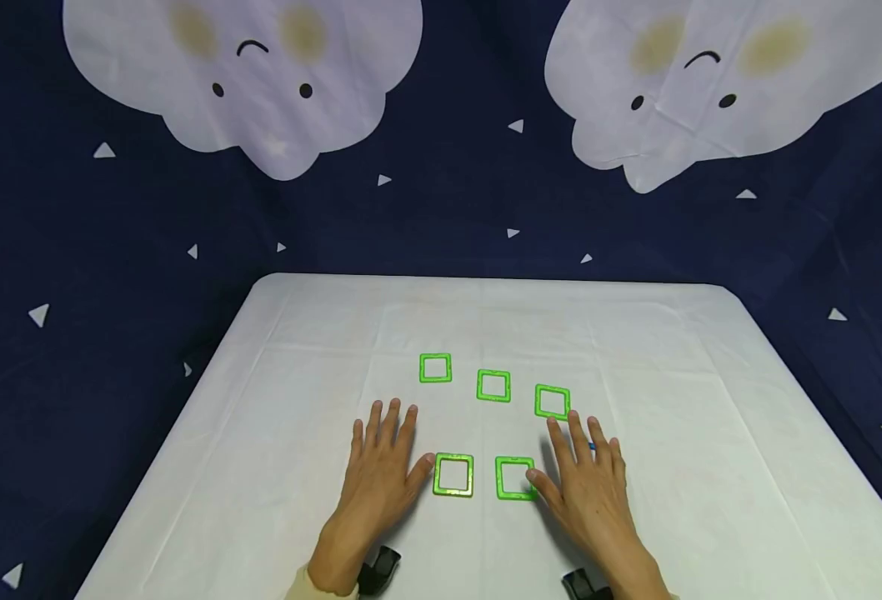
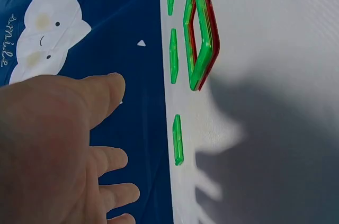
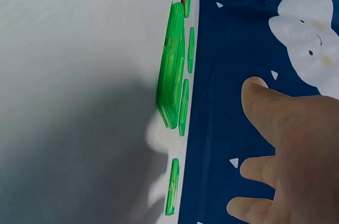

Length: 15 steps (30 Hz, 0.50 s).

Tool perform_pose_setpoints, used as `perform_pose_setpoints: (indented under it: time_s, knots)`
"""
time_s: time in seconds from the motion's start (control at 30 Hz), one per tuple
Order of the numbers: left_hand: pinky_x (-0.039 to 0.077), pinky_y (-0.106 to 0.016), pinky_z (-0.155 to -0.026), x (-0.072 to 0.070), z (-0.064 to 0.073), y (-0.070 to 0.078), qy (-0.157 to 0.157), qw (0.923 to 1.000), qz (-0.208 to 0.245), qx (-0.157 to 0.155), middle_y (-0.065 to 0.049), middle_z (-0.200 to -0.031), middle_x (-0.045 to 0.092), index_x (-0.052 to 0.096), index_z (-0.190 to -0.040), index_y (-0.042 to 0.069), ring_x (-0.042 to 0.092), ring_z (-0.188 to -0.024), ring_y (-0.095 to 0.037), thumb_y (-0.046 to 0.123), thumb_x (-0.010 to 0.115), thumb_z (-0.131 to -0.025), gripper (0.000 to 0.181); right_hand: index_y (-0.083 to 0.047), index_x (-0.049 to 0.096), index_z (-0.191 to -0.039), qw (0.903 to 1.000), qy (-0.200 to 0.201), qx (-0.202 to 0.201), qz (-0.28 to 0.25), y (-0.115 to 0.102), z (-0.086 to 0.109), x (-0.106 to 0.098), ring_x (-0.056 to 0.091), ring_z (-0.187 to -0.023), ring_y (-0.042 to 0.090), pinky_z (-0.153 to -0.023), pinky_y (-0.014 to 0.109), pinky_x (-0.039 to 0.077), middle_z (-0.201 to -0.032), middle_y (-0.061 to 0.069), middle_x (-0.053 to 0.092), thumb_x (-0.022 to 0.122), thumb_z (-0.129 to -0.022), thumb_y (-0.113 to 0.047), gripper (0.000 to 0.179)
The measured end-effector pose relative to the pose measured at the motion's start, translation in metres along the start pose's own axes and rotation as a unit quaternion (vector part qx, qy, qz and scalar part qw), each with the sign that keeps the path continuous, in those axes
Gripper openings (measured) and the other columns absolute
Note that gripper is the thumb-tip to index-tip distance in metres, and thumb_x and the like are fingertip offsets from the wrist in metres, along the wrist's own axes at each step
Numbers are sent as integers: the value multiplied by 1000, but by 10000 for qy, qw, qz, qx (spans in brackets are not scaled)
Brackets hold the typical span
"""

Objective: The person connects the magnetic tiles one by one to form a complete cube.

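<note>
Both hands hover over the white table, fingers straight and spread, holding nothing. My left hand is left of a near square frame tile, its thumb tip close to the tile's edge. In the left wrist view this is a green tile lying on a red one. The thumb of my right hand overlaps the right edge of another near green square tile; the right wrist view shows a thick green stack there. Beyond the fingers lie three green square tiles in a slanting row.
A small blue piece shows between the right hand's fingers, mostly hidden. White cloth covers the table. Behind its far edge hangs a dark blue cloth with white clouds and triangles. A black wrist device sits at the left wrist.
</note>
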<state>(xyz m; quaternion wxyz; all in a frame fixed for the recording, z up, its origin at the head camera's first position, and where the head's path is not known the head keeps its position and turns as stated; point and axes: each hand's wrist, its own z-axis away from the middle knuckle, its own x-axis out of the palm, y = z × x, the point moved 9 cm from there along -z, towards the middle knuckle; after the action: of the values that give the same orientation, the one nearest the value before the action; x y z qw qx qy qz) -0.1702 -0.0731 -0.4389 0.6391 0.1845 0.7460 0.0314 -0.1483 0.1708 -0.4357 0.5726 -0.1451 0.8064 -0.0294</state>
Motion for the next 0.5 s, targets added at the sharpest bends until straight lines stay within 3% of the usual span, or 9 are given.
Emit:
perform_pose_setpoints:
  time_s: [0.5]
  knots:
    - [19,-59,-113,1,0,15,-51,9990,222,391,-17,-151,33,37,-145,12,21,-143,-40,45,54,-91,66,-12,46,-139,9997,-215,-13,69,-5,0,5,30,-135,45,-105,63,22,-145,20,42,71,-79,-45,74]
